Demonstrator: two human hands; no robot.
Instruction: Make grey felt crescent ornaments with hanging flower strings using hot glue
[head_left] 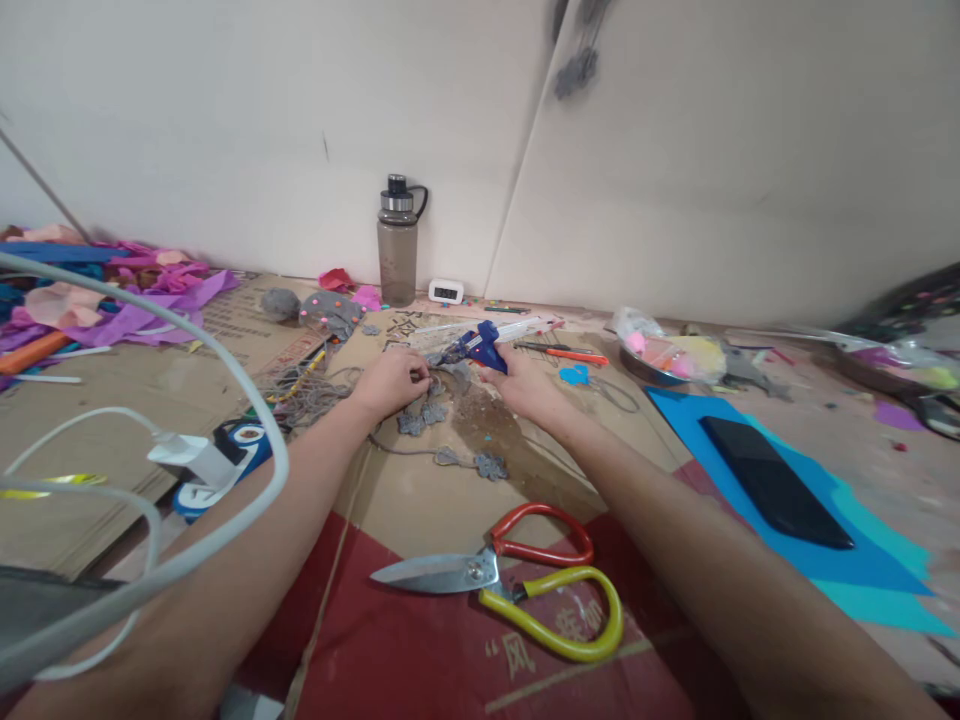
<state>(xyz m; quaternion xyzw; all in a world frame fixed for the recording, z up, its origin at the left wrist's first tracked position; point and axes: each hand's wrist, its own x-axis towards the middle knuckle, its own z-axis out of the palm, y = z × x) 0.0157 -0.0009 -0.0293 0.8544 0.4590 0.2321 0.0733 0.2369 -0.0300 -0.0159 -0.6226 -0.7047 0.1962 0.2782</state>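
Observation:
My right hand point(525, 382) is closed around a blue hot glue gun point(484, 346), its nozzle end pointing left toward my other hand. My left hand point(394, 382) has its fingers curled and pinched together; what lies between them is too small to make out. Just below these fingers are grey flower-shaped pieces point(422, 418) on the cardboard point(420, 490). A thin grey cord point(405, 451) runs from there to another grey flower point(491, 465). Large scissors point(480, 572) with one red and one yellow handle lie partly open between my forearms.
A water bottle point(397, 245) and small digital clock point(446, 291) stand by the wall. Tangled cord point(319, 398) lies left, near a power strip point(247, 450) and a looping white cable point(251, 385). A black phone point(776, 480) rests on blue sheets point(885, 565), below a bowl point(652, 372).

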